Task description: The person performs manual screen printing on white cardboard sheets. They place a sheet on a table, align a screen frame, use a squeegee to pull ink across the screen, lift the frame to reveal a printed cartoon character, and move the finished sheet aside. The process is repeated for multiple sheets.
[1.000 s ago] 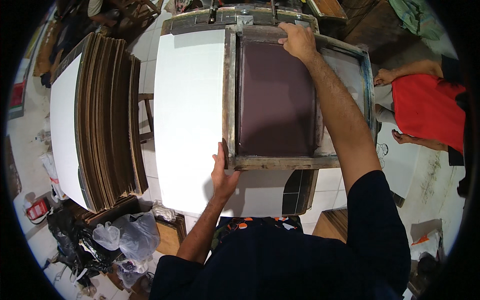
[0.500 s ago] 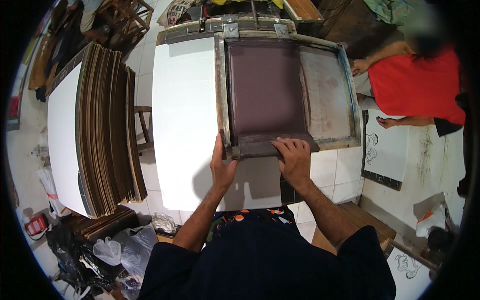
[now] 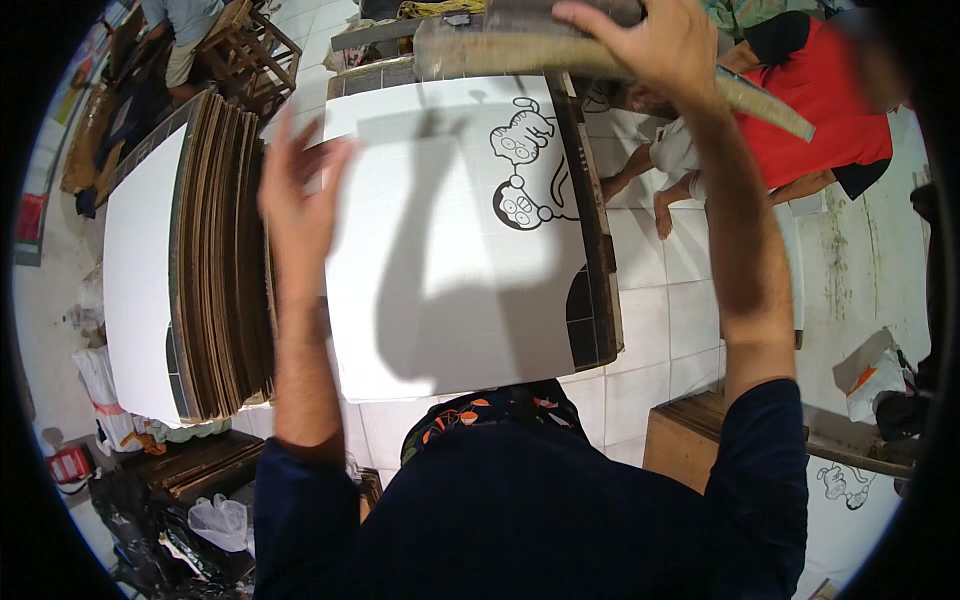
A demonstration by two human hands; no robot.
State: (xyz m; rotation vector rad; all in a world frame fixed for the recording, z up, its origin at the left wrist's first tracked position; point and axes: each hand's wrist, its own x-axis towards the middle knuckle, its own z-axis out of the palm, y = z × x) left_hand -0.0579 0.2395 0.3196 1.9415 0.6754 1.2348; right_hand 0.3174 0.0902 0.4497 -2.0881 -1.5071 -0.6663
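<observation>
A white fabric-covered board [image 3: 400, 240] lies before me, with a black-outlined cartoon of a striped cat and a child [image 3: 525, 150] at its upper right. Across the board's far end the wooden screen-printing frame [image 3: 770, 105] is tilted up, its near edge raised. My right hand [image 3: 675, 50] grips that edge, thumb stretched left along it; the other fingers are partly hidden. Over the board's left edge my left hand [image 3: 305, 190] is in the air, empty, fingers apart and slightly blurred. The squeegee cannot be made out clearly.
On the left stands a thick row of upright boards [image 3: 220, 270] with a white face outward. A person in a red top [image 3: 825, 135] is at the right, bare feet on the tiles. Plastic bags [image 3: 220, 520] lie lower left, a cardboard box [image 3: 685, 440] lower right.
The screen frame has swung up off the board, uncovering the line drawing. Both hands have left the squeegee: the right went up to the frame, the left moved up and left.
</observation>
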